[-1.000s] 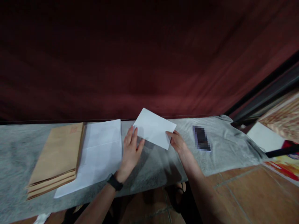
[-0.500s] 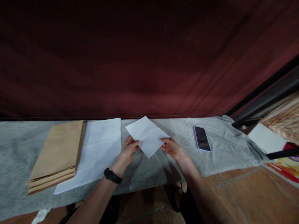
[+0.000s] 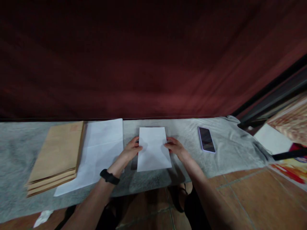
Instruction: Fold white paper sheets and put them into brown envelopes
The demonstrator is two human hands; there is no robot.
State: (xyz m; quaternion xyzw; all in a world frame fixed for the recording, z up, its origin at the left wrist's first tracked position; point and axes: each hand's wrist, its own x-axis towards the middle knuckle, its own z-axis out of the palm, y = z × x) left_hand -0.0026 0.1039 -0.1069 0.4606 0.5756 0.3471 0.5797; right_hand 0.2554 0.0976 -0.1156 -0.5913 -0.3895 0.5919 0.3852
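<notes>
A white sheet of paper [image 3: 153,150], apparently folded to a smaller rectangle, is held between both hands above the grey cloth. My left hand [image 3: 131,149] pinches its left edge, thumb on top and fingers underneath. On the opposite edge, my right hand [image 3: 175,148] grips in the same way. Left of my left hand lie larger white sheets [image 3: 103,143] with a crease across them. A stack of brown paper envelopes [image 3: 56,151] rests partly over those sheets.
Grey cloth [image 3: 189,134] covers the bench, and a phone in a lilac case [image 3: 206,140] lies on it at right. A dark red curtain [image 3: 153,80] hangs behind. Crumpled white tissue [image 3: 43,218] and brown tiles [image 3: 242,191] show below the front edge.
The paper in my hands has turned from a diamond angle to nearly square-on, its short edge toward me. Both hands still grip its sides.
</notes>
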